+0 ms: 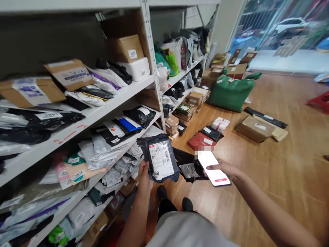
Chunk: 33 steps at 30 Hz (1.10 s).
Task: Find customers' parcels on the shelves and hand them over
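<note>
My left hand (144, 176) is closed on the lower left edge of a dark plastic parcel (161, 161) with a large white shipping label turned up toward me. In my right hand (226, 169) is a smartphone (214, 171), its screen bright white with a red bar near the bottom and my thumb over the glass. Between the two sits a second black plastic parcel (191, 168) with a crumpled label. It runs behind the phone, and I cannot tell which hand supports it.
White metal shelves (102, 106) full of labelled bags and boxes line my left side. On the wooden floor ahead lie a red box (199, 141), a brown carton (255, 128) and a bulging green sack (231, 91). A glass front (280, 37) stands beyond.
</note>
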Motion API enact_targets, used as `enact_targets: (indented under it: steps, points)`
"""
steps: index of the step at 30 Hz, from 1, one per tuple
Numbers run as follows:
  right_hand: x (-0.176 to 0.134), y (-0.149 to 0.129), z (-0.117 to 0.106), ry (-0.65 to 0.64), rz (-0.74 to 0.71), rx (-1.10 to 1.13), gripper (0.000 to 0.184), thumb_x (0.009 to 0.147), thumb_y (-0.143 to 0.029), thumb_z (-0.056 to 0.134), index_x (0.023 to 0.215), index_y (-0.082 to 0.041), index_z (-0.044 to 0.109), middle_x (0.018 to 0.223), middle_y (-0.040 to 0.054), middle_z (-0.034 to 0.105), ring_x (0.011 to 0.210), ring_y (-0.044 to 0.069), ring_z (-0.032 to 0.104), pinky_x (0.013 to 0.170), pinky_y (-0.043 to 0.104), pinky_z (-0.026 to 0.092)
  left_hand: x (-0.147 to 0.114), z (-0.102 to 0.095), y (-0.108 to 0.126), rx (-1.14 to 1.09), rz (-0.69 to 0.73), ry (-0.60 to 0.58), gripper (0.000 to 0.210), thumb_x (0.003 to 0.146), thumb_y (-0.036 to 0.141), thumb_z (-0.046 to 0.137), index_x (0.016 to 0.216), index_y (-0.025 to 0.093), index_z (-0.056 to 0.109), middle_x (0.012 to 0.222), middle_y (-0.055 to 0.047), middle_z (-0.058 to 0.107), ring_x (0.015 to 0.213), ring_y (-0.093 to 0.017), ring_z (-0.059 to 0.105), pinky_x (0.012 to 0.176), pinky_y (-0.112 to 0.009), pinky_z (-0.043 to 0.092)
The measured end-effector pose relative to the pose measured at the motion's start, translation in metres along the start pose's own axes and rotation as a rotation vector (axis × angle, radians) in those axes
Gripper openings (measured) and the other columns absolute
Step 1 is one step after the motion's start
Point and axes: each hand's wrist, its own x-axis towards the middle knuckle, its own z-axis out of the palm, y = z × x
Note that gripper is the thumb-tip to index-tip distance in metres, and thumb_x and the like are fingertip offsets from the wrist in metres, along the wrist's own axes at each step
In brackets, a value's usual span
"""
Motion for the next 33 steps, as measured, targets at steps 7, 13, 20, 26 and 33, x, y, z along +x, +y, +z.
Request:
enact_targets:
  steps: [7,13,20,26,33]
  points:
    - [-0.042,-0.025,-0.016,-0.056,-0.049,0.039,0.037,0.062,-0.021,0.078,0.091,-0.015,0.056,0.079,0.0137,0.076,0.070,0.027,0.074,0.070,0.040,0.060,-0.040,0.024,0.007,0.040,0.005,-0.115,0.045,0.073,0.036,0.075,0.067,0.019,0.034,0.055,0.009,0.048,0.049,-0.006,0.045,0.047,-0.015,0.038]
    - [-0.065,-0.036,-0.016,-0.094,-0.067,0.045,0.030,0.065,-0.019,0.074,0.090,-0.014,0.058,0.078,0.0142,0.076,0.072,0.027,0.074,0.071,0.040,0.060,-0.058,0.034,0.008,0.077,0.044,-0.162,0.042,0.075,0.036,0.073,0.069,0.020,0.035,0.059,0.008,0.049,0.051,-0.007,0.046,0.048,-0.017,0.039]
    - [-0.068,-0.044,-0.016,-0.181,-0.105,0.055,0.031,0.066,-0.019,0.074,0.092,-0.012,0.060,0.080,0.0131,0.076,0.073,0.027,0.074,0.074,0.042,0.060,-0.064,0.043,0.012,0.076,0.067,-0.209,0.039,0.078,0.036,0.071,0.069,0.021,0.035,0.060,0.007,0.051,0.052,-0.008,0.048,0.049,-0.018,0.040]
    - [-0.069,-0.057,-0.011,-0.255,-0.155,0.055,0.038,0.065,-0.017,0.076,0.098,-0.012,0.059,0.078,0.0104,0.075,0.076,0.027,0.073,0.082,0.048,0.058,-0.070,0.053,0.016,0.088,0.071,-0.190,0.037,0.078,0.035,0.070,0.071,0.022,0.036,0.059,0.008,0.051,0.048,-0.008,0.047,0.046,-0.018,0.039]
    - [-0.066,-0.071,-0.014,-0.319,-0.183,0.076,0.042,0.064,-0.017,0.077,0.100,-0.011,0.057,0.078,0.0102,0.075,0.076,0.027,0.073,0.081,0.049,0.058,-0.042,0.059,0.034,0.485,0.087,-0.506,0.038,0.066,0.019,0.069,0.103,0.022,0.061,0.086,-0.003,0.069,0.081,-0.021,0.064,0.073,-0.029,0.047]
